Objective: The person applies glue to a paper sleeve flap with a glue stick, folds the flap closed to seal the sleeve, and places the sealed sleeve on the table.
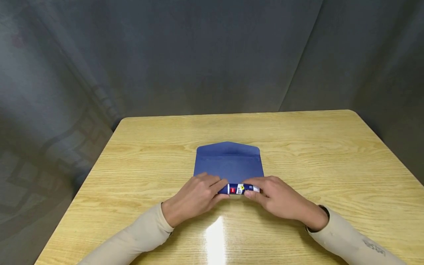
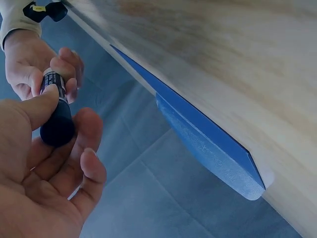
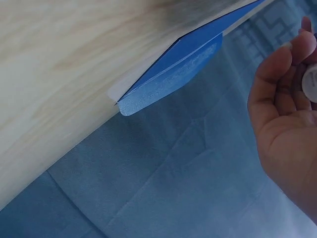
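Observation:
Both hands hold a glue stick level over the near part of a blue envelope. The left hand pinches its dark blue cap end, with the thumb along it in the left wrist view. At the white base end, the right hand grips the tube between thumb and fingers. A red and white label shows between the hands. The envelope lies on the table with its flap unfolded toward the far side. Its near edge is hidden behind the hands and the glue stick.
The wooden table extends around the envelope on all sides, its far edge running against a grey curtain. Light reflects off the tabletop in front of the hands. A dark strap device sits on the right wrist.

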`<state>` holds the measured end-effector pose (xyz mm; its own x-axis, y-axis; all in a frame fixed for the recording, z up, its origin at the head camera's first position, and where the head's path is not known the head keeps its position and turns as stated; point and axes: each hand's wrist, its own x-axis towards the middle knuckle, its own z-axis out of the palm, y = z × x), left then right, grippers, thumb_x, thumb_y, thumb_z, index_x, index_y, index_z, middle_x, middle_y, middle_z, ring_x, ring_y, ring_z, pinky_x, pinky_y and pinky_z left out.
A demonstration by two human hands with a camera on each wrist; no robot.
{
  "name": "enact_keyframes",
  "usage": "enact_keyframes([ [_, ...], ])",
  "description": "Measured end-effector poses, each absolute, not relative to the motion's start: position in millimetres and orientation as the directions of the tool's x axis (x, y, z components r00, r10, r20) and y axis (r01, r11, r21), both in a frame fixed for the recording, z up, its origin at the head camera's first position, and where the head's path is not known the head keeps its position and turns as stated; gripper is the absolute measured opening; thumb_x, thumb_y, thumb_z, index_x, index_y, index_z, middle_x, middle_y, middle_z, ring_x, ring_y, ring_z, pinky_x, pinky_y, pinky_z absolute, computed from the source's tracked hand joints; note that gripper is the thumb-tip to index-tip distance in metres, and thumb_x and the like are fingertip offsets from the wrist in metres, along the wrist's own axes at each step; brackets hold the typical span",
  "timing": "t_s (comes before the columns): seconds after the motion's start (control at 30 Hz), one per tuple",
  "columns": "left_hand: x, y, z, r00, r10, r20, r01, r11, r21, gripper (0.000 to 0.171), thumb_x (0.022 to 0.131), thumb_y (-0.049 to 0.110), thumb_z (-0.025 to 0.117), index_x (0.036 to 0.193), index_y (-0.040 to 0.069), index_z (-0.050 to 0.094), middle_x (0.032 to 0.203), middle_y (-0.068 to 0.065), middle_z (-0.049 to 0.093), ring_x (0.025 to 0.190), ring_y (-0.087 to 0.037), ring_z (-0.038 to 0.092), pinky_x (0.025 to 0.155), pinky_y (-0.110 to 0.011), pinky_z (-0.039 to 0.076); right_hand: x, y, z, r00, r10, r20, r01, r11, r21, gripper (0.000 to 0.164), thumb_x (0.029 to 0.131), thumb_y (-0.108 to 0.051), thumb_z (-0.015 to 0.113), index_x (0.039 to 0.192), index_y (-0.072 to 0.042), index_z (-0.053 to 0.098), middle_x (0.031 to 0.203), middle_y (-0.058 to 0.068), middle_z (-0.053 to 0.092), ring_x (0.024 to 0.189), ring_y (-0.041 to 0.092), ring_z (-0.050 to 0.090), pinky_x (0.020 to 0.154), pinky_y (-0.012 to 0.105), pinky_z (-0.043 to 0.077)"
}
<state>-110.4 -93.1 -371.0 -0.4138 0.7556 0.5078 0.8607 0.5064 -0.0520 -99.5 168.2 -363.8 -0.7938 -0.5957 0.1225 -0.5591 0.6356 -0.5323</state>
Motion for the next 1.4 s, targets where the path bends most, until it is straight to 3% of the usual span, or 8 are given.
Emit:
enact_keyframes([
  [0.27,-112.7,-94.3,-371.7,-0.463,0.736,0.494,0.844,0.536,-0.009,0.030,0.090,0.037,0.073,0.101,0.010,0.073,0.073,0.005,0.067,0.060,-0.006,0.060,0.061,-0.025,0.046,-101.1,169.9,-366.8,-0.792,-0.561,0.240,-0.602,0.654,-0.458,0.031,0.095,-0.032,0.067,0.124,-0.021,0.070,0.107,-0.012,0.070,0.094,0.000,0.061,0.083,0.031,0.055],
  [0.37,-112.0,-94.3,-371.1,-0.485,0.733,0.477,0.834,0.552,-0.002,0.032,0.090,0.038,0.072,0.103,0.009,0.074,0.075,0.005,0.070,0.062,-0.006,0.062,0.061,-0.025,0.047,-101.8,170.3,-367.1,-0.792,-0.553,0.259,-0.605,0.652,-0.457,0.030,0.093,-0.031,0.070,0.122,-0.023,0.070,0.102,-0.014,0.068,0.087,-0.002,0.058,0.079,0.028,0.053],
  [0.63,-110.3,-93.7,-369.4,-0.531,0.709,0.463,0.809,0.587,0.030,0.031,0.089,0.037,0.074,0.105,0.010,0.073,0.079,0.004,0.073,0.062,-0.005,0.061,0.059,-0.025,0.043,-102.1,170.7,-367.7,-0.800,-0.536,0.268,-0.596,0.662,-0.454,0.033,0.092,-0.030,0.071,0.123,-0.018,0.071,0.108,-0.010,0.071,0.098,0.003,0.064,0.082,0.033,0.055],
  [0.9,-110.2,-93.5,-370.3,-0.535,0.710,0.459,0.804,0.595,0.016,0.030,0.090,0.038,0.072,0.104,0.011,0.072,0.079,0.005,0.073,0.062,-0.005,0.061,0.059,-0.026,0.043,-103.3,171.6,-369.5,-0.782,-0.547,0.299,-0.621,0.637,-0.458,0.031,0.091,-0.029,0.072,0.122,-0.026,0.070,0.099,-0.015,0.067,0.082,-0.002,0.055,0.073,0.024,0.049],
  [1.1,-110.8,-94.3,-370.9,-0.544,0.711,0.446,0.802,0.597,0.027,0.025,0.091,0.037,0.072,0.097,0.013,0.071,0.073,0.006,0.069,0.058,-0.004,0.055,0.057,-0.023,0.036,-103.8,172.9,-368.9,-0.766,-0.543,0.344,-0.642,0.621,-0.449,0.035,0.089,-0.026,0.074,0.124,-0.025,0.070,0.103,-0.013,0.069,0.092,0.001,0.062,0.075,0.028,0.054],
  [1.23,-111.1,-94.9,-370.0,-0.562,0.705,0.432,0.795,0.605,0.047,0.027,0.091,0.036,0.071,0.101,0.011,0.072,0.074,0.005,0.071,0.057,-0.003,0.054,0.057,-0.022,0.034,-104.0,173.6,-368.2,-0.774,-0.533,0.342,-0.632,0.628,-0.454,0.035,0.090,-0.027,0.074,0.124,-0.025,0.070,0.109,-0.010,0.071,0.100,0.006,0.067,0.081,0.033,0.057],
  [1.4,-111.9,-95.1,-369.8,-0.579,0.694,0.428,0.784,0.619,0.058,0.029,0.093,0.037,0.069,0.103,0.009,0.070,0.073,0.005,0.071,0.054,-0.002,0.048,0.055,-0.020,0.034,-104.5,174.2,-368.5,-0.792,-0.520,0.321,-0.610,0.646,-0.459,0.034,0.091,-0.028,0.072,0.125,-0.023,0.070,0.108,-0.008,0.072,0.092,0.004,0.065,0.077,0.030,0.055],
])
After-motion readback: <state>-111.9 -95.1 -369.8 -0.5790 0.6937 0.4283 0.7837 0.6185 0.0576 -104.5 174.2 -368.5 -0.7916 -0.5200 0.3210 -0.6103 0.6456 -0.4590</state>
